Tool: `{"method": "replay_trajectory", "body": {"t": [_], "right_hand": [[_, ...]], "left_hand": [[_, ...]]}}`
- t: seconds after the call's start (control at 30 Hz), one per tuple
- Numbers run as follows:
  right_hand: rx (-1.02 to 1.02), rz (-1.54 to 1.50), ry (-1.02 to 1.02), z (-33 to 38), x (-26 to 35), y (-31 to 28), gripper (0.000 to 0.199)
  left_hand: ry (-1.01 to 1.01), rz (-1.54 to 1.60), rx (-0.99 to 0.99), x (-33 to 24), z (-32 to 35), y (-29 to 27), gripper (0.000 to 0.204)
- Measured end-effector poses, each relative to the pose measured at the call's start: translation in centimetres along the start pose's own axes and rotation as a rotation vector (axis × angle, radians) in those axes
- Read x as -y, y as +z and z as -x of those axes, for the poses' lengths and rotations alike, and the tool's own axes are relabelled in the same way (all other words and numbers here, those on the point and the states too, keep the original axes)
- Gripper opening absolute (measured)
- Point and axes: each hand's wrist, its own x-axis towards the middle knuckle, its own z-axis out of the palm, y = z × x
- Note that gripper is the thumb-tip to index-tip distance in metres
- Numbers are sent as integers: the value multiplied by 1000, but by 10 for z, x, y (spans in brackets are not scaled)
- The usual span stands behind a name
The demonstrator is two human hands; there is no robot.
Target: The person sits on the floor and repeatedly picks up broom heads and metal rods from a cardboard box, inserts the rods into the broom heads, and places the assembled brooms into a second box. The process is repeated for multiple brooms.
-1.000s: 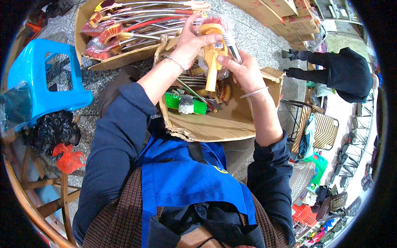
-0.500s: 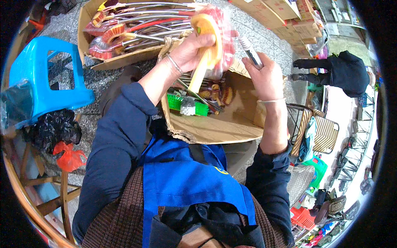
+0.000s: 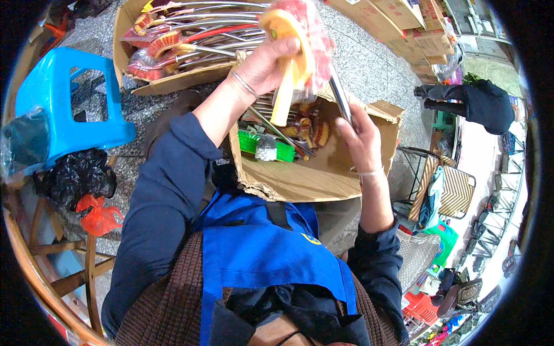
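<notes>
My left hand point(image 3: 262, 68) is closed round a brush head point(image 3: 288, 32) at the top of the view. It has a round yellow-orange plastic base, a short pale yellow neck pointing down toward me, and red matter under clear wrap on its far side. My right hand point(image 3: 363, 141) grips a slim, shiny dark-and-silver rod point(image 3: 339, 92), whose upper end comes close to the wrapped side; whether they touch I cannot tell. Below both hands stands an open cardboard box point(image 3: 306, 181) holding brush heads point(image 3: 317, 134), metal rods and a bright green plastic piece point(image 3: 285, 152).
Another cardboard box point(image 3: 173, 82) at the far left is full of metal-handled brushes point(image 3: 222, 29). A blue plastic stool point(image 3: 92, 135) and black and red bags point(image 3: 98, 216) stand left. Stacked cartons point(image 3: 398, 46), a folding chair point(image 3: 459, 190) and another person point(image 3: 487, 106) are right.
My right hand has moved slightly down, and the rod it holds now points more steeply upward. The brush head in my left hand has shifted a little up and left.
</notes>
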Motion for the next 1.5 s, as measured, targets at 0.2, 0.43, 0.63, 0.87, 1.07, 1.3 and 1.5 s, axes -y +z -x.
{"method": "replay_trajectory", "body": {"t": [0.2,0.43,0.63,0.87,1.07,1.3,1.5], "right_hand": [[-264,54,-46,59,-28,1,31],[-199,188,-181,97,-31,18,29],[-222,144,-170,92,-33,26,29],[-263,262,-179,88,-27,28,31],[-324,338,-201,88,-23,25,32],[-373,471,-211,89,-17,21,34],[-392,480,-211,91,-15,20,36]], "left_hand": [[382,-189,-197,-13,-12,-12,37],[418,-300,-514,-9,-15,-23,39],[453,-321,-541,-8,-16,-26,40],[468,-356,-549,-11,-16,-26,38],[535,-404,-546,-10,-18,-23,34],[518,-403,-559,-7,-18,-25,31],[547,-454,-544,-7,-18,-22,34]]}}
